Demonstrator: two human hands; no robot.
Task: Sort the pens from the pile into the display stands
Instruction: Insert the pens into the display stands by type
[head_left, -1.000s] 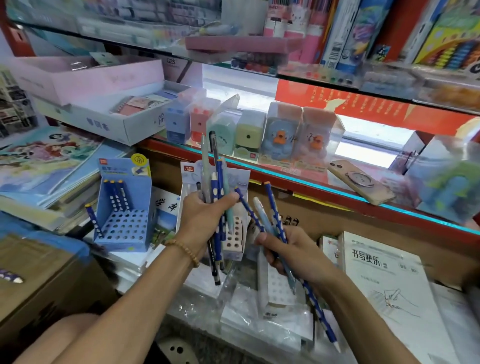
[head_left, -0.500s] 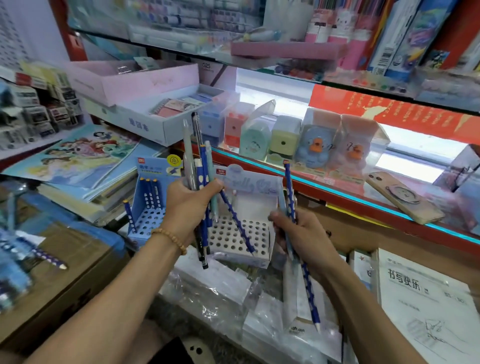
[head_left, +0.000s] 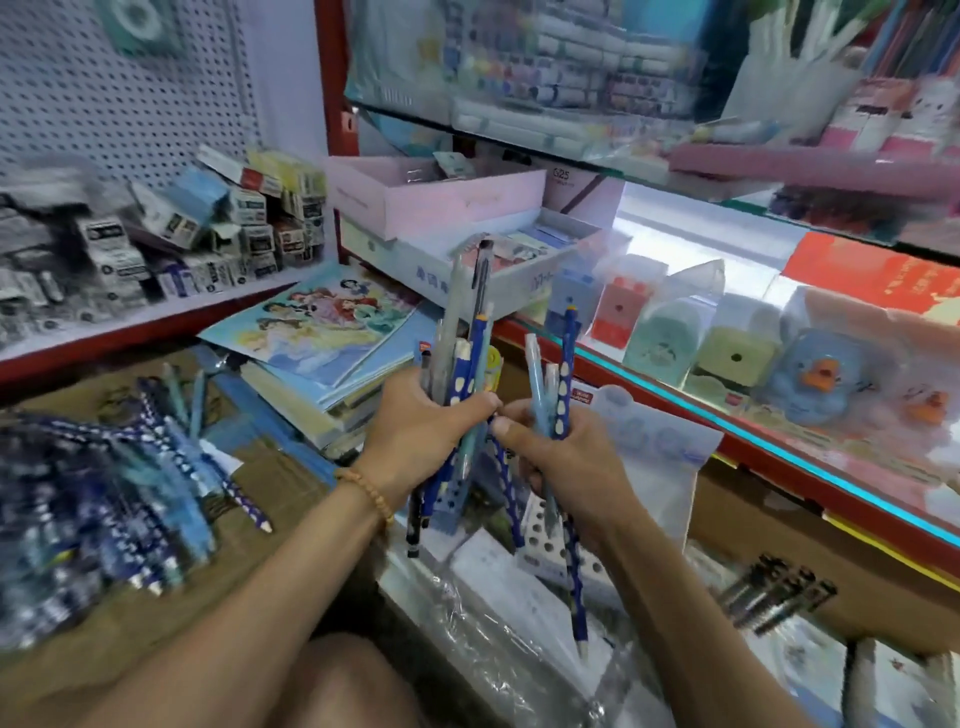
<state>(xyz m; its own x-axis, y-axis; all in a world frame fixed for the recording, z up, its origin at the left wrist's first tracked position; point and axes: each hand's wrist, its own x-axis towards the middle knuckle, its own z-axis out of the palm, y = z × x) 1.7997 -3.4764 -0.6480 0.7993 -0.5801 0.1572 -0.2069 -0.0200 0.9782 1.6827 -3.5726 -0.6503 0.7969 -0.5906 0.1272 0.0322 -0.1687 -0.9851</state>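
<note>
My left hand grips a bundle of pens, dark blue dotted ones mixed with grey and black ones, held upright. My right hand grips a few pens, a dark blue dotted one and pale blue ones. The two hands meet thumb to thumb at the centre. A pile of blue pens lies on a cardboard box at the left. The white display stand with its holed base sits behind my right hand, its card back rising to the right. The blue stand shows only partly, below my left hand.
A stack of picture books lies behind my left hand. Boxed pencil sharpeners line a red-edged glass shelf at the right. Small boxes crowd the left shelf. Plastic-wrapped packs and dark pens lie low right.
The view has swung left, bringing the pen pile into sight. My hands have come together, thumbs now touching, and now hide most of both stands.
</note>
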